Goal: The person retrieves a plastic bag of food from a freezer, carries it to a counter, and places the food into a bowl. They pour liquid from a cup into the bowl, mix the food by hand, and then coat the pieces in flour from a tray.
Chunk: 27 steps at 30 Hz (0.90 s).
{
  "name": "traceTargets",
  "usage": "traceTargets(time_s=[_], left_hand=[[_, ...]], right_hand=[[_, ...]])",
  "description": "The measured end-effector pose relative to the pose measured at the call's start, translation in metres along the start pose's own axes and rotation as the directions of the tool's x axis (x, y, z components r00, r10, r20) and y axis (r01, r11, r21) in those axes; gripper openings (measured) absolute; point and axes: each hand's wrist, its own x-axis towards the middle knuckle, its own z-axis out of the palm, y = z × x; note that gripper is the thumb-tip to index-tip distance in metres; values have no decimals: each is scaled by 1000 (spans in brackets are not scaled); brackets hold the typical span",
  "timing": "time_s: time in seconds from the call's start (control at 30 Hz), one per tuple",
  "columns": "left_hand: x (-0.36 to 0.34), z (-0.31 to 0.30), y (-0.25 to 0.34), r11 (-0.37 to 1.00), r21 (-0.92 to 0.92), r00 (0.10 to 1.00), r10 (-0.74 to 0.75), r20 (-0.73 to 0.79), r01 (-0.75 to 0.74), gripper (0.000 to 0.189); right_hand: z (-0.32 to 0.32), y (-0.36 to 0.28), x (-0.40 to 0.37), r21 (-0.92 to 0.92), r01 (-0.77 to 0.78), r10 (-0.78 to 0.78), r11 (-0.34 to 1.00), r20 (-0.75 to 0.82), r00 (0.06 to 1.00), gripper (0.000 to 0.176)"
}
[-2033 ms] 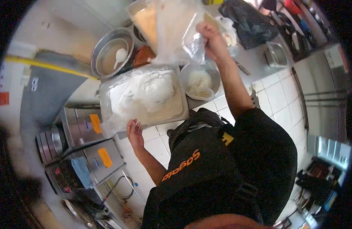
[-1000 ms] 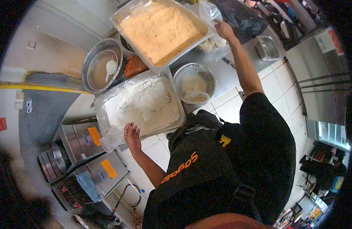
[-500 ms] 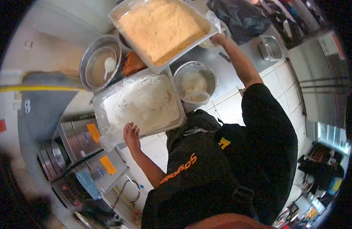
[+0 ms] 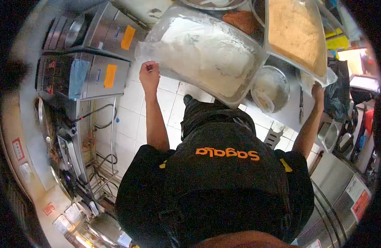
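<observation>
My left hand (image 4: 149,79) hovers by the left end of a flour tray (image 4: 244,89), its fingers curled in. A sheet of clear plastic (image 4: 148,51) hangs over that end of the tray, just beyond my fingertips. White flour (image 4: 201,51) fills the tray. On the right, my right hand (image 4: 317,91) reaches to the near corner of a metal pan (image 4: 296,60) heaped with orange-tan crumbs (image 4: 296,33). A translucent plastic bag (image 4: 331,77) is beside that hand. Its fingers are hidden under the pan's corner. Between the two trays stands a steel bowl (image 4: 288,87) with pale, wet-looking contents.
A brown-orange packet (image 4: 241,20) lies behind the flour tray, near a large bowl (image 4: 213,5) at the top. A black bag (image 4: 338,93) and a small steel pan (image 4: 329,134) are at the right. Stacked steel appliances (image 4: 103,76) stand on the left.
The view has swung round, so the trays appear further right and up. My left hand's fingers, spread before, are now curled. My right hand stays at the crumb pan's corner.
</observation>
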Motion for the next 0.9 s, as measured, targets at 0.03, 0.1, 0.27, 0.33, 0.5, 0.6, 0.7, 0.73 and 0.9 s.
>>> traceTargets(time_s=[0.03, 0.1, 0.27, 0.33, 0.5, 0.6, 0.7, 0.73, 0.9], left_hand=[[3, -2, -7, 993, 117, 995, -24, 92, 13, 17], [10, -4, -22, 941, 339, 961, -103, 259, 9, 20], [-1, 12, -21, 965, 262, 907, -113, 405, 3, 25], [-14, 12, 1, 983, 165, 916, -135, 377, 77, 26], [-24, 1, -29, 961, 173, 904, 131, 406, -217, 24], [-37, -37, -38, 989, 58, 932, 109, 346, -137, 28], [-51, -65, -92, 968, 235, 973, 36, 229, -91, 38], [-62, -80, -99, 930, 363, 984, -7, 177, -59, 42], [-129, -135, -240, 865, 385, 947, -306, -101, 321, 29]], right_hand=[[-5, -6, -9, 66, -58, 60, 996, -30, 998, 25], [-25, -22, -33, -63, -117, 116, 991, -23, 993, 26], [-75, -187, -93, -697, 269, -244, 664, 138, 960, 33], [-84, -320, -111, -159, 27, -41, 987, -85, 996, 32], [-52, -433, -86, 657, -120, -249, 744, 439, 863, 20], [-18, -533, -78, 449, 89, -297, 889, 418, 858, 15], [17, -583, -50, 337, 457, -566, 823, 424, 707, 15], [29, -603, -45, 282, 465, -544, 839, 449, 709, 19], [56, -709, -48, 249, 663, -666, 706, 553, 500, 26]])
